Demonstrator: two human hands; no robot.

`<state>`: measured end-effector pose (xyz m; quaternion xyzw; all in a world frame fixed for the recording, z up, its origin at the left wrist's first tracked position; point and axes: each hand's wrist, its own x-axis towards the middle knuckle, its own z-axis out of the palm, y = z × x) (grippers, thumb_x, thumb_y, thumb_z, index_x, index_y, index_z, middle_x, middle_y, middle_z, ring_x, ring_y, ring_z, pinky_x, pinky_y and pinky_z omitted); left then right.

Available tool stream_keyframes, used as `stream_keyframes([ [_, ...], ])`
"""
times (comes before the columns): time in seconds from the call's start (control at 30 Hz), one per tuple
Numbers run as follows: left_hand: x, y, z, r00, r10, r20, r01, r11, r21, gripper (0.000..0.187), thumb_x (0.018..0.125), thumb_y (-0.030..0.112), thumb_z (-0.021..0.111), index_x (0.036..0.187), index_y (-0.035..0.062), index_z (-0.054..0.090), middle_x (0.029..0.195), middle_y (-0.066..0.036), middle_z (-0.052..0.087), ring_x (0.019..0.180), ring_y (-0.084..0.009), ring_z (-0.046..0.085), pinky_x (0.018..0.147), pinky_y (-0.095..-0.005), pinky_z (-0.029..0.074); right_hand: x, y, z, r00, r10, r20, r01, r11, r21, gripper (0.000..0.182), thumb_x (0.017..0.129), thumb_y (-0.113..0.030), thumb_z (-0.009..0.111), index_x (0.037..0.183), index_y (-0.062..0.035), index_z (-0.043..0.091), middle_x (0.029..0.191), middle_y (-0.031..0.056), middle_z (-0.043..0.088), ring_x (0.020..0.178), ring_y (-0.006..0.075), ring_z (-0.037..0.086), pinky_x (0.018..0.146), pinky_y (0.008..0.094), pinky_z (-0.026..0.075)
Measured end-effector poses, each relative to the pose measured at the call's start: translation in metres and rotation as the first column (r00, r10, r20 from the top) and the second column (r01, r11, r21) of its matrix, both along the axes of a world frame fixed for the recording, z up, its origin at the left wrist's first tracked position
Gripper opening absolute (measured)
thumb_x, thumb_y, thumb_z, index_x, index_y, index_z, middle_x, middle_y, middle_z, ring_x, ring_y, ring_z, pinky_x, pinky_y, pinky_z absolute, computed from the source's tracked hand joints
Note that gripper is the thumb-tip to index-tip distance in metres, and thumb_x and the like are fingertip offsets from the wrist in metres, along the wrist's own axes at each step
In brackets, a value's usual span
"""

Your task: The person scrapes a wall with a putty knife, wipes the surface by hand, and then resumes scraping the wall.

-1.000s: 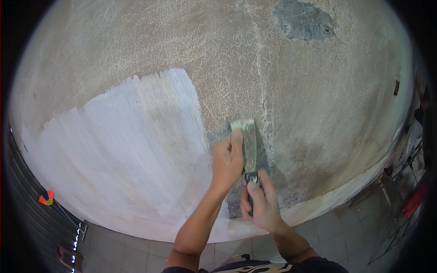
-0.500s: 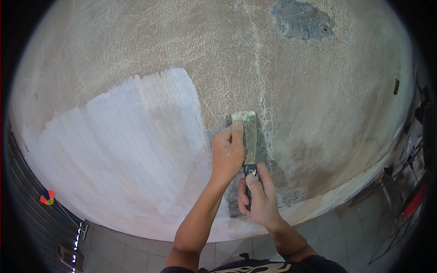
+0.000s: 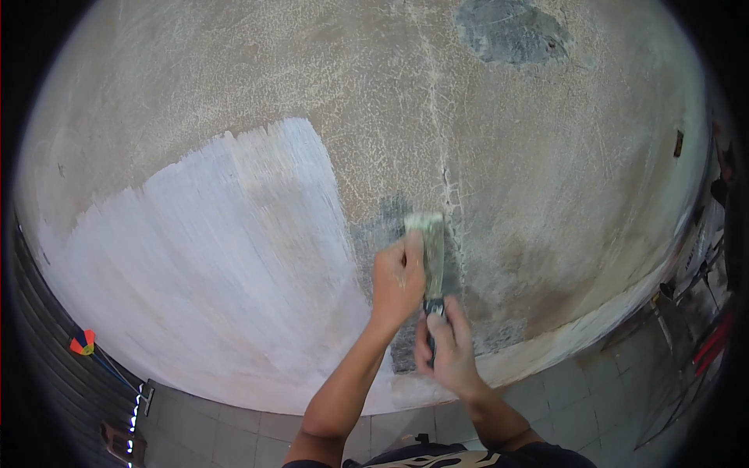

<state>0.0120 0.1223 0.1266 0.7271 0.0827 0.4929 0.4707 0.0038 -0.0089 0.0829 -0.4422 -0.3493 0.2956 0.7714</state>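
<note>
A scraper [image 3: 434, 261] with a wide, pale-coated blade and a dark handle lies against the cracked, worn wall [image 3: 538, 179]. My right hand [image 3: 452, 355] is wrapped round the handle, low on the tool. Higher up, my left hand [image 3: 399, 281] is closed at the left side of the blade, a finger stretched along its face toward the tip; its other fingers are curled and partly hidden. Dark grey bare patches [image 3: 378, 226] show on the wall around the blade. To the left is a large white-painted area [image 3: 234, 265] with a brushed edge.
A dark grey patch [image 3: 511, 31] marks the wall higher up. Grey floor tiles [image 3: 569, 402] run along the wall's foot. Corrugated metal [image 3: 47, 327] and a colourful object [image 3: 82, 342] are at the left; long tools and red items [image 3: 711, 343] stand at the right.
Both hands and the scraper have moved down the wall, slightly to the right. The grey patch above where the blade was is now uncovered. The view has shifted slightly.
</note>
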Motion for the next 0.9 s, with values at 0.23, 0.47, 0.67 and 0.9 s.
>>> stream_keyframes([
  [0.23, 0.003, 0.000, 0.019, 0.999, -0.041, -0.004, 0.040, 0.996, -0.079, 0.048, 0.101, 0.028, 0.045, 0.065, -0.0022, 0.048, 0.054, 0.000, 0.040, 0.056, -0.0079, 0.034, 0.048, -0.0322, 0.031, 0.010, -0.002, 0.028, 0.999, 0.043, 0.018, -0.044, 0.999, 0.029, 0.012, 0.102, -0.018, 0.036, 0.095, -0.0086, 0.035, 0.058, 0.0022, 0.042, 0.038, 0.0086, 0.036, 0.033, 0.0240, 0.031],
  [0.47, -0.001, 0.002, -0.011, 0.998, 0.029, -0.047, -0.029, 1.000, 0.009, 0.047, 0.101, 0.028, 0.046, 0.064, -0.0011, 0.047, 0.053, 0.000, 0.039, 0.055, -0.0075, 0.033, 0.047, -0.0320, 0.030, 0.007, 0.001, -0.007, 0.999, -0.003, 0.033, 0.004, 1.000, -0.021, 0.012, 0.102, -0.019, 0.036, 0.096, -0.0090, 0.035, 0.058, 0.0029, 0.042, 0.038, 0.0088, 0.037, 0.032, 0.0242, 0.031],
  [0.67, -0.004, -0.008, 0.026, 0.988, -0.140, -0.068, 0.124, 0.973, -0.196, 0.048, 0.101, 0.029, 0.046, 0.063, -0.0008, 0.046, 0.052, -0.001, 0.037, 0.055, -0.0080, 0.034, 0.047, -0.0326, 0.031, 0.007, -0.009, 0.026, 0.994, 0.091, -0.057, -0.090, 0.996, 0.024, 0.011, 0.102, -0.019, 0.036, 0.097, -0.0093, 0.035, 0.058, 0.0025, 0.042, 0.039, 0.0086, 0.037, 0.033, 0.0239, 0.031],
  [0.9, 0.008, 0.000, -0.010, 0.999, 0.004, -0.035, -0.004, 1.000, -0.009, 0.048, 0.101, 0.029, 0.046, 0.062, 0.0010, 0.046, 0.053, 0.002, 0.038, 0.055, -0.0063, 0.033, 0.047, -0.0304, 0.029, 0.010, -0.004, 0.002, 1.000, 0.006, 0.010, -0.006, 1.000, -0.008, 0.012, 0.102, -0.020, 0.036, 0.097, -0.0092, 0.036, 0.058, 0.0023, 0.041, 0.039, 0.0087, 0.036, 0.033, 0.0236, 0.030],
])
